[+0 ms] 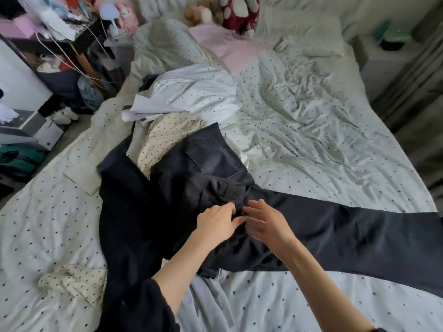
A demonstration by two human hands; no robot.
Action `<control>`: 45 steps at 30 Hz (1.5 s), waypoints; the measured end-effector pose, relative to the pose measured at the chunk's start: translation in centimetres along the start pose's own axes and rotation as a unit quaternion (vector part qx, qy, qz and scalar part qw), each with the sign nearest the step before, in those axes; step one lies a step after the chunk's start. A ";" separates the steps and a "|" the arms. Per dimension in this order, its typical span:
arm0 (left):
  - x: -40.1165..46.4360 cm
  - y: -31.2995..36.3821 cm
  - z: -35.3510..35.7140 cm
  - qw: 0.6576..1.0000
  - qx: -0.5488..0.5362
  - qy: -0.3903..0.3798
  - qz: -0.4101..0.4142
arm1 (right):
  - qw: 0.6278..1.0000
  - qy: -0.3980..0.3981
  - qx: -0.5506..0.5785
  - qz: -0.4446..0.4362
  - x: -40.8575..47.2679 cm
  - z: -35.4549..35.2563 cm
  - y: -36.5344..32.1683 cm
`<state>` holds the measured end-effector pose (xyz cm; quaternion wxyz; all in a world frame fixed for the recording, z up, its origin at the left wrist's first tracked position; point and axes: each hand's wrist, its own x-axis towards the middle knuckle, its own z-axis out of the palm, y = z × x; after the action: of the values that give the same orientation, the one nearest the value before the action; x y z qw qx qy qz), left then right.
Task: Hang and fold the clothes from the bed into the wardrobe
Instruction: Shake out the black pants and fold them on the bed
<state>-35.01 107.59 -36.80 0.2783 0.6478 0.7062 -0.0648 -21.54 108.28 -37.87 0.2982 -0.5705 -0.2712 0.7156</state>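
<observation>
A pair of dark jeans point(211, 168) lies spread across the dotted bed cover point(311, 130), one leg running right, the other toward the near left. My left hand point(217, 221) rests on the jeans near the crotch, fingers bent onto the bunched cloth. My right hand point(268, 222) hovers just beside it with fingers spread and relaxed, over the right leg. Under the jeans' waistband lie a cream dotted garment point(167, 137) and a white shirt point(153, 109). Another cream dotted piece point(72, 281) sits crumpled at the near left.
A cluttered dark shelf unit point(60, 56) with cables stands left of the bed, with boxes point(31, 133) on the floor. Pillows, a pink cloth point(223, 44) and plush toys point(237, 13) lie at the head. A curtain point(417, 92) hangs at the right.
</observation>
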 end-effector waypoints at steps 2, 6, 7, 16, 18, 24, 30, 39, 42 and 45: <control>0.4 -1.8 1.8 0.994 -0.104 -0.035 0.020 | 0.993 0.039 -0.095 -0.062 0.0 0.1 1.2; -0.9 -4.9 2.6 0.933 -0.267 0.239 0.035 | 0.929 0.015 -0.329 -0.171 0.6 1.3 3.9; -1.3 -5.5 2.3 0.912 -0.255 0.320 0.021 | 0.924 -0.010 -0.345 -0.167 1.2 1.6 4.5; -2.1 -9.2 1.0 0.917 -0.369 0.029 -0.148 | 0.958 -0.068 -0.267 -0.082 3.9 1.8 4.8; -2.1 -8.3 1.0 0.924 -0.358 0.045 -0.125 | 0.974 -0.077 -0.207 -0.055 3.9 1.4 4.8; -2.4 -2.4 -0.1 0.971 -0.230 0.050 -0.047 | 0.991 -0.107 0.022 0.076 3.7 -2.9 2.7; -0.3 8.6 2.4 0.997 -0.051 0.057 -0.009 | 0.989 -0.057 0.105 0.086 1.8 -10.7 2.3; 3.7 12.6 9.0 0.961 -0.254 -0.091 0.058 | 0.990 0.115 -0.032 -0.075 -1.4 -14.9 3.4; 3.4 9.9 9.2 0.953 -0.283 0.061 0.091 | 0.932 0.146 -0.282 -0.172 -1.3 -14.2 4.7; 3.1 6.5 8.6 0.931 -0.287 0.224 0.006 | 0.861 0.087 -0.471 -0.168 -0.5 -13.6 6.1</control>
<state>-26.18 107.38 -43.70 0.2877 0.5424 0.7346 0.2889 -8.86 104.44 -44.74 0.1317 -0.6485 -0.6409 0.3890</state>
